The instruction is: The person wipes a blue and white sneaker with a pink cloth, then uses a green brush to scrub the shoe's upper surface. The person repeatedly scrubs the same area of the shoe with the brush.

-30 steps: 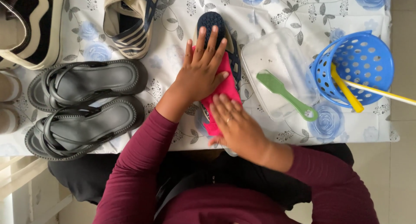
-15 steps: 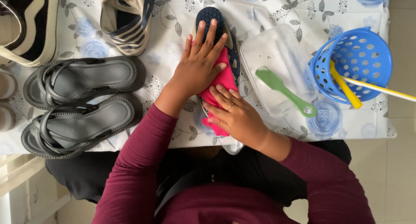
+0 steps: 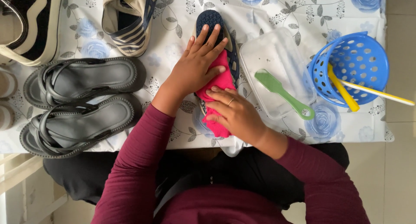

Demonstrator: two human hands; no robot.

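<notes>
A dark blue sandal (image 3: 211, 21) lies sole-up on the flowered tablecloth (image 3: 277, 7), toe pointing away from me. My left hand (image 3: 197, 64) presses flat on its middle, fingers spread. My right hand (image 3: 234, 113) presses a pink cloth (image 3: 221, 83) against the sandal's near half, fingers bent over the cloth. The cloth hides the sandal's heel end.
Two grey sandals (image 3: 82, 105) lie at the left. A striped canvas shoe (image 3: 130, 20) and a black-and-cream shoe (image 3: 28, 25) sit at the back left. A clear plastic tub (image 3: 268, 51) holds a green brush (image 3: 281, 92). A blue perforated basket (image 3: 353, 64) with yellow sticks stands right.
My right hand has slid the pink cloth a little up the sandal towards my left hand. My left hand stays pressed on the sandal.
</notes>
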